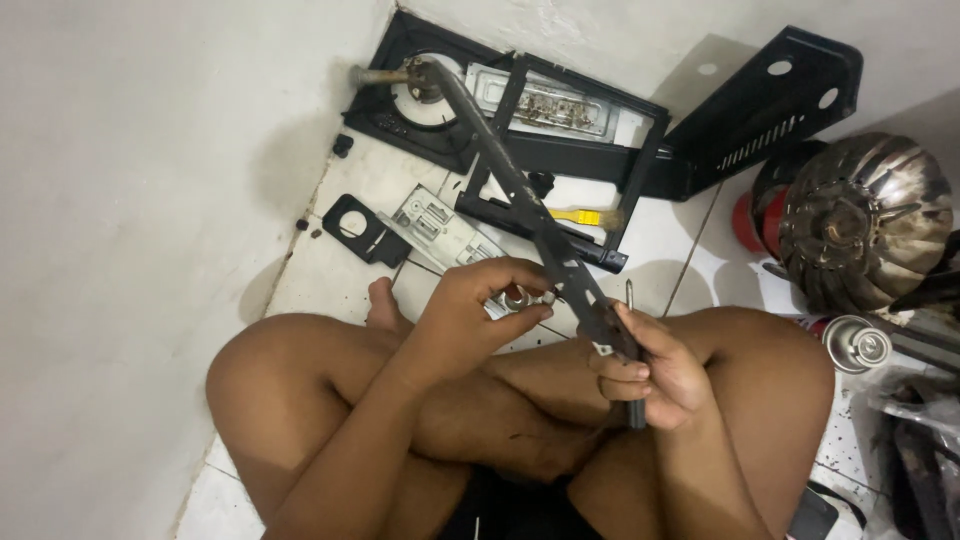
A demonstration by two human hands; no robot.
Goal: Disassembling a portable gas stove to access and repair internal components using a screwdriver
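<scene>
I sit cross-legged on a tiled floor. My right hand grips the near end of a long dark metal bracket with a pipe that slants up and away to the left, along with a screwdriver whose tip sticks up. My left hand is curled against the bracket's lower part, fingertips pinching a small silvery part beside it. The pipe's far end reaches over the stove parts.
A dismantled black stove frame lies by the wall, with a black perforated cover, a small black plate, a metal panel and a yellow-handled brush. A ribbed metal turbine-like object and a spray can are at right.
</scene>
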